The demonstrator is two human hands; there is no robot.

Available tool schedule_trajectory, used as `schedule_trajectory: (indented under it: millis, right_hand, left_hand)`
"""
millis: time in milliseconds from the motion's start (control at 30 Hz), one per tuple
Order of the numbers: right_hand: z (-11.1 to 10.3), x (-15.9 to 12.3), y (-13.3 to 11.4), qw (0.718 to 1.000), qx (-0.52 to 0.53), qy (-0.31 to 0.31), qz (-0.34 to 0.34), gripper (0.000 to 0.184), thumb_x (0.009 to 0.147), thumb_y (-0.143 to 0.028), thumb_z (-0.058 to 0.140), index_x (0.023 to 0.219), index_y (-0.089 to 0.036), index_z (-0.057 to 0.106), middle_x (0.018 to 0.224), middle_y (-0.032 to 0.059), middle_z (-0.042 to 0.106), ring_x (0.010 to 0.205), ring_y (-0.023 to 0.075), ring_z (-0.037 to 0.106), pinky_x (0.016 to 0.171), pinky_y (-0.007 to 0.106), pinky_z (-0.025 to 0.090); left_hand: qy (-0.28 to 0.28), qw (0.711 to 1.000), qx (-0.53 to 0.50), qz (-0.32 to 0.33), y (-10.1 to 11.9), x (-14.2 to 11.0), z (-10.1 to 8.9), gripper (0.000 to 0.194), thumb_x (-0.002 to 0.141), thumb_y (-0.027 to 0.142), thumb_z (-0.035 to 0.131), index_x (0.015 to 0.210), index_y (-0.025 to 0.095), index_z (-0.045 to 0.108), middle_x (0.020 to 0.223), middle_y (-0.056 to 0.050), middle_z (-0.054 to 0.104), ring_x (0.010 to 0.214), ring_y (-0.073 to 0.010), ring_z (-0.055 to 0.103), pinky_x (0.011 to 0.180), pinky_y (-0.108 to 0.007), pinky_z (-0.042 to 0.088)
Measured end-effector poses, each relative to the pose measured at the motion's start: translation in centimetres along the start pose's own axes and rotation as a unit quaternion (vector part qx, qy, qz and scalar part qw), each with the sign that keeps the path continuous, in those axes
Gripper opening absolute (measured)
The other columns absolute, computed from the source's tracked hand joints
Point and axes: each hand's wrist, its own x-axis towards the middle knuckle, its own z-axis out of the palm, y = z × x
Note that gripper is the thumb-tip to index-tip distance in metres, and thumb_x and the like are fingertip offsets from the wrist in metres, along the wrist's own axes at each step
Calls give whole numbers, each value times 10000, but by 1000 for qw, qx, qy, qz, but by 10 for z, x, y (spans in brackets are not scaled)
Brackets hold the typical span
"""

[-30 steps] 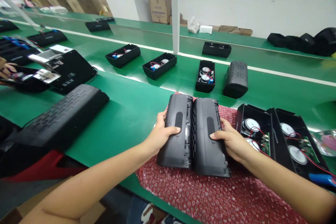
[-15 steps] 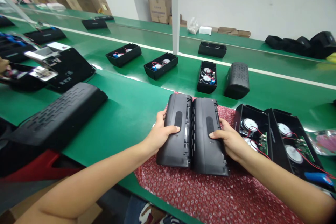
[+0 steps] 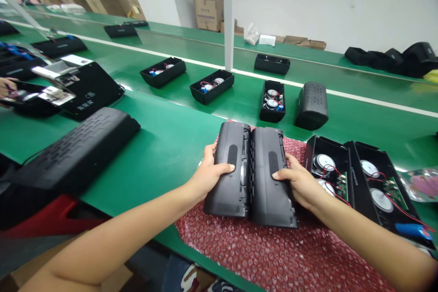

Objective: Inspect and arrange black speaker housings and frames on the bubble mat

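Head view: smooth curves, close together

Left grip clasps the left speaker shell, right grip the right speaker shell, over pebbly red bubble wrap on the counter. Should either slip on that smooth, rounded plastic, a shell could drop or knock the boxy open speaker housing at right; the notched inner edges, so close, might catch and chip.

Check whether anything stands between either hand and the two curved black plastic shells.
Nothing visible does. The left hand directly grips the left curved black plastic shell, thumb on its face; the right hand likewise grips the right shell. Red plastic bubble wrap lies beneath, not between.
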Motion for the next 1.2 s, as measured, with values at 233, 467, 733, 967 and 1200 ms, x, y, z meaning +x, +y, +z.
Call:
schedule_trajectory:
  millis: [233, 467, 733, 967, 1200]
  right_hand:
    - [0, -3, -1, 1000, 2, -6, -1, 759, 452, -156, 713, 1169, -262, 487, 901, -13, 692, 784, 212, 641, 661, 316, 528]
    - [1, -2, -1, 1000, -1, -8, -4, 740, 455, -150, 710, 1153, -269, 494, 952, -10, 686, 847, 222, 648, 674, 312, 529]
    - [2, -2, -2, 1000, -6, -4, -5, 736, 446, -153, 704, 1141, -261, 487, 888, -18, 685, 765, 203, 635, 633, 306, 526]
    - [1, -3, -3, 1000, -4, -4, -4, 736, 441, -147, 706, 1132, -263, 481, 901, -20, 685, 751, 198, 638, 626, 306, 529]
    - [1, -2, -2, 1000, -3, -5, -4, 743, 437, -144, 704, 1135, -262, 478, 886, -15, 684, 733, 201, 638, 607, 307, 529]
  left_hand:
    - [-12, 1000, 3, 7, 1, -4, 0, 869, 658, 226, 707, 1410, 238, 272, 1403, -153, 466, 1098, -308, 591, 753, -386, 565]
    - [-7, 1000, 2, 10, 0, -2, 0, 851, 656, 220, 712, 1399, 240, 299, 1395, -147, 478, 1093, -299, 595, 772, -385, 559]
    - [-7, 1000, -5, 10, -1, -2, 0, 866, 645, 224, 712, 1403, 243, 293, 1372, -147, 494, 1041, -296, 610, 719, -383, 565]
    - [-8, 1000, 5, 16, -1, -2, -1, 833, 653, 236, 711, 1377, 243, 299, 1371, -133, 491, 1039, -277, 603, 720, -361, 556]
    - [-6, 1000, 10, 16, 1, -3, 1, 797, 654, 229, 706, 1348, 225, 316, 1317, -125, 521, 1005, -264, 609, 710, -349, 548]
